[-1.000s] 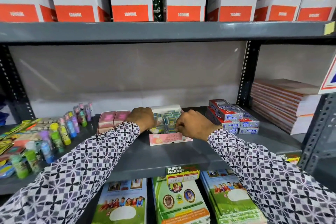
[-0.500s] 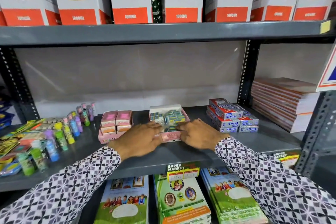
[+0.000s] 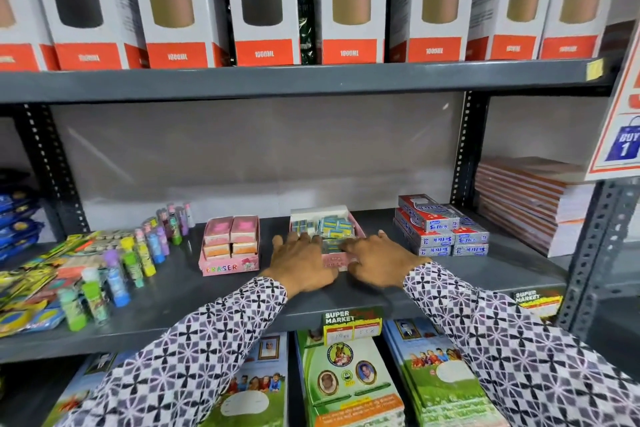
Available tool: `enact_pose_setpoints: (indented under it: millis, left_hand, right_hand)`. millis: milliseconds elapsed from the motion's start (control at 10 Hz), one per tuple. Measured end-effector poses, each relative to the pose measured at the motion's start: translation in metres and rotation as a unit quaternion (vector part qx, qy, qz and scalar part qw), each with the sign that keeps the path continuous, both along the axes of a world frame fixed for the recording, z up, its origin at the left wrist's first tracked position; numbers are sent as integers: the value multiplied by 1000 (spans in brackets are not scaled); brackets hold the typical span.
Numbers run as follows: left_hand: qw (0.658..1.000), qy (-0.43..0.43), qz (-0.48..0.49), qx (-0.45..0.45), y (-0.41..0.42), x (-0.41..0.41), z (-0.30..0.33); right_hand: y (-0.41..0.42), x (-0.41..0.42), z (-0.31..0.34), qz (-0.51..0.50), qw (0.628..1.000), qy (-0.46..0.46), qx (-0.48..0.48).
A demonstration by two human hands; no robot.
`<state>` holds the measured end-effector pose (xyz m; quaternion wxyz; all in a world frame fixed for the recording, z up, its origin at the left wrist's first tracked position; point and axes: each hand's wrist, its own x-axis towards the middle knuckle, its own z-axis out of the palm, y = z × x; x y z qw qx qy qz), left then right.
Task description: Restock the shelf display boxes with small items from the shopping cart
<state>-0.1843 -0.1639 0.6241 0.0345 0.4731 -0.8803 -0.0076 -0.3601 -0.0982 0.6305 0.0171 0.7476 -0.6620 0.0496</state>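
Observation:
A pink display box (image 3: 358,226) with a white back flap stands mid-shelf, holding several small blue-and-yellow packets (image 3: 335,226). My left hand (image 3: 300,265) lies flat with fingers spread over the box's front left corner. My right hand (image 3: 379,260) rests at the front right, fingertips touching the box's front edge. Both hands hide most of the pink front panel. Neither hand holds a loose item. A second pink box marked ERASER (image 3: 229,246) stands just to the left. No shopping cart is in view.
Glue sticks (image 3: 138,260) and colourful packs crowd the left of the grey shelf (image 3: 242,302). Stacked red-and-silver cartons (image 3: 440,229) sit right of the box, with notebooks (image 3: 526,201) beyond an upright. Bottle cartons line the shelf above; booklets stand below.
Both hands have drawn back from inside the middle box to its front edge. My left hand moved from the box's left side to its front corner.

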Motion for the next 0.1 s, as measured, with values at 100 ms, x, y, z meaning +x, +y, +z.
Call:
enact_pose_setpoints:
  millis: [100]
  left_hand:
    - [1000,14,-12,-4,-5,19,-5]
  right_hand:
    - [1,1,0,-7,1000,12,16]
